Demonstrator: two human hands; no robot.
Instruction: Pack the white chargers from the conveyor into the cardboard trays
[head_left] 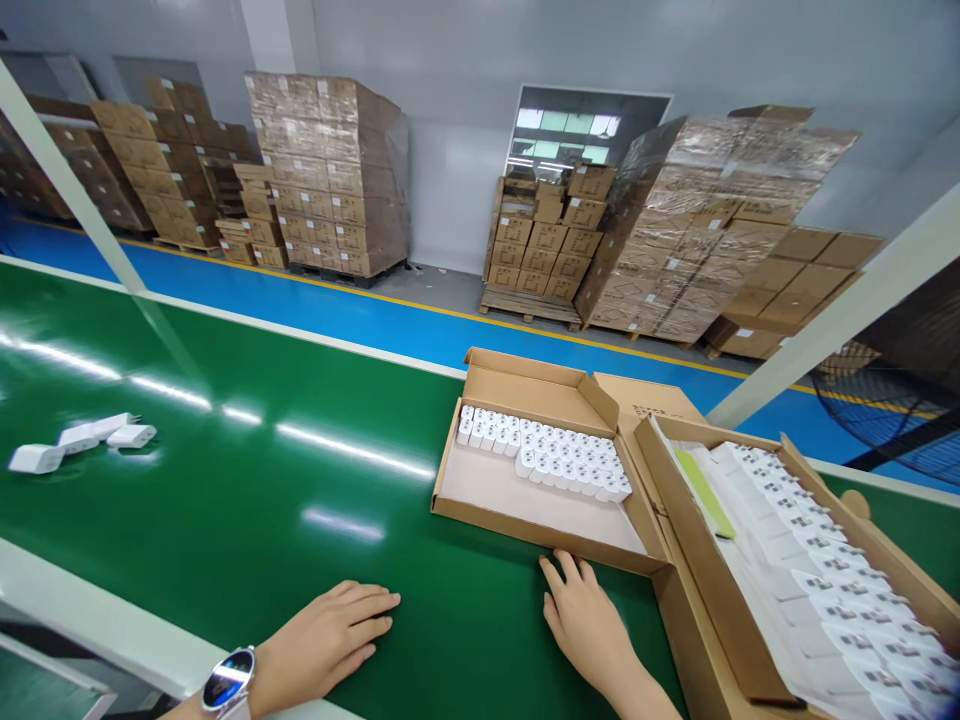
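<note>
On the tabletop (262, 540), a shallow carton (525, 529) of white chargers (574, 462) is set crosswise just beyond the right hand (589, 618), farther from the left hand (330, 637); both are uncurled, gripping nothing.

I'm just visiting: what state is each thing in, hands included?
Middle carton: lid open, partly filled.
White plugs inside it: grouped in rows.
Right carton: open, partly filled.
Green strip: lying inside the right carton.
Loose plugs: lying on the green worktop.
Left hand: open, palm down, grip empty.
Right hand: loosely open, grip empty, close to the middle carton.
Watch: worn.
Stack on the dark pallet: film-wrapped.
Fan: cannot tell whether spinning.
</note>
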